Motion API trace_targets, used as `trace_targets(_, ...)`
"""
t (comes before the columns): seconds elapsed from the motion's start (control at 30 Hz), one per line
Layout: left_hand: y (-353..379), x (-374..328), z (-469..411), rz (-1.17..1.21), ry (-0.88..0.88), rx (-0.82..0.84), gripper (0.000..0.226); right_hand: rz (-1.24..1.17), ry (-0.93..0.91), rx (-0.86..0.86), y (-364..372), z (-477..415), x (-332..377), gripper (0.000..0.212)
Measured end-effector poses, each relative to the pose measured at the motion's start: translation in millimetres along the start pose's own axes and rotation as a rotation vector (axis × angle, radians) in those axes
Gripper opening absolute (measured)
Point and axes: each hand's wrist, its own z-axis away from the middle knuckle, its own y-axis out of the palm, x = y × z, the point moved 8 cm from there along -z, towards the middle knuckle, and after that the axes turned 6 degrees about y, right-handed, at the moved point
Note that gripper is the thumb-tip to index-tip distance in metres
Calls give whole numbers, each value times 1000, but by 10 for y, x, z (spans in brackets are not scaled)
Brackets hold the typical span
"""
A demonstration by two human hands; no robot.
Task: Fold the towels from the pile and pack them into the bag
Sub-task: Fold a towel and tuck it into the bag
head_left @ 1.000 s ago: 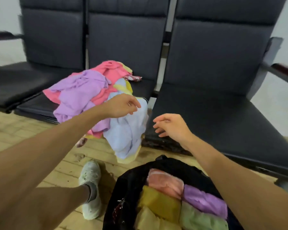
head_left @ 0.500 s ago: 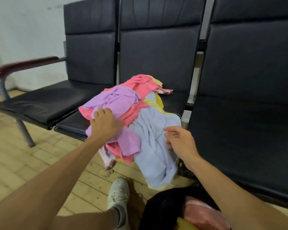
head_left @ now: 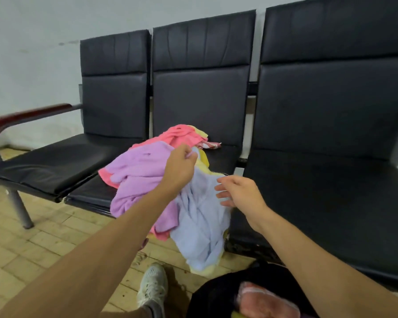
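Purple towel [head_left: 138, 180] trails down-left from fingers [head_left: 187, 153].

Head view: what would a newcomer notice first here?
A bright pile of towels sits heaped on the middle black seat, spilling over its front edge. The left hand pinches the purple towel at the top; the right hand hovers open beside the pale blue towel.

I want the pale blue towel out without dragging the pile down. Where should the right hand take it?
Probably its upper right edge, coming in from the right: the pale blue towel drapes over the seat front, that edge lies bare beside the open right hand, while the purple towel overlaps its left.
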Motion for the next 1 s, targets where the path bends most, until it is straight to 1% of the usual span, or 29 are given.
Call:
trace_targets(0.1, 373, -357, 27, 181, -42, 2, 24, -95, 50, -14, -290, 50, 70, 23)
trace_targets(0.23, 970, -879, 90, 267, 20, 72, 15, -191, 101, -51, -810, 163, 58, 34)
trace_targets(0.3, 1278, -1143, 135, 305, 38, 145, 15, -236, 140, -82, -1068, 220, -2, 40)
trace_targets(0.4, 1769, -1583, 287, 387, 56, 305, 14, -314, 167, -129, -1479, 316, -87, 43)
trace_targets(0.5, 2212, -1957, 407, 380, 96, 428, 16, -405, 155, -240, -1928, 408, -155, 43)
trace_targets(0.57, 2428, -2121, 469, 365, 108, 476, 17, -510, 150, -274, -2192, 466, -230, 55)
trace_targets(0.63, 2573, -2175, 544, 359, 85, 525, 17, -619, 133, -225, -2387, 497, -309, 70)
trace_targets(0.67, 2622, -2160, 587, 367, 72, 550, 16, -613, 121, -205, -2459, 536, -321, 72)
trace_targets(0.7, 2655, -2117, 630, 382, 58, 573, 14, -542, 105, -218, -2542, 576, -335, 67)
trace_targets(0.73, 2656, -2071, 673, 394, 55, 593, 13, -450, 87, -247, -2603, 614, -334, 56)
trace_targets(0.8, 2592, -1942, 745, 406, 88, 623, 20, -302, 72, -330, -2697, 661, -368, 31)
trace_targets(0.83, 2538, -1865, 776, 413, 120, 636, 26, -286, 82, -394, -2751, 673, -414, 26)
trace_targets(0.87, 2478, -1768, 807, 392, 150, 651, 31, -310, 102, -456, -2800, 689, -469, 26)
trace_targets(0.93, 2367, -1514, 880, 226, 232, 709, 31, -368, 136, -548, -2873, 724, -579, 26)
trace_targets(1.0, 2257, -1259, 943, -2, 356, 770, 28, -317, 155, -581, -2890, 743, -633, 14)
